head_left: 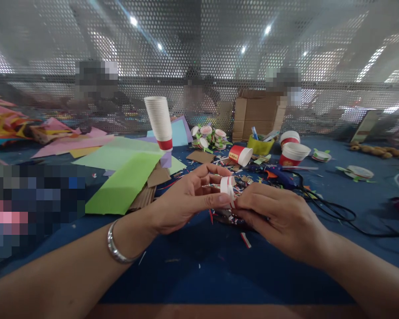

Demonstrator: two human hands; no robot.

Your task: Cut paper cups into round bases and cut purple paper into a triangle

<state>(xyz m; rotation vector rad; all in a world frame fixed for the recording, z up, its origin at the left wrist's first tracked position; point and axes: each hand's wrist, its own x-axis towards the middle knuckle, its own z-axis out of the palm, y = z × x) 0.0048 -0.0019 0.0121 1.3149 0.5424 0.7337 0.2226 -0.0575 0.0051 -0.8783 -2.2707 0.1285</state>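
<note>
Between my hands is a small coiled white paper strip with red edging (226, 186). My left hand (194, 195) pinches the coil between thumb and fingers, its thumb lying along the near side. My right hand (279, 217) is closed at the coil's right lower edge, gripping the strip's end there. Under and behind the hands, many thin paper scraps (245, 239) are scattered. A red and white paper cup (240, 155) lies on its side just beyond. To the right of it is a blue hot glue gun (281, 176) with a black cord.
A tall stack of white paper cups (158, 122) stands at the back, left of centre. Green paper sheets (123, 184) and cardboard lie left. Small paper turtles (209, 135), a yellow container (260, 145), more cups (294, 153) and a cardboard box (256, 116) stand further back.
</note>
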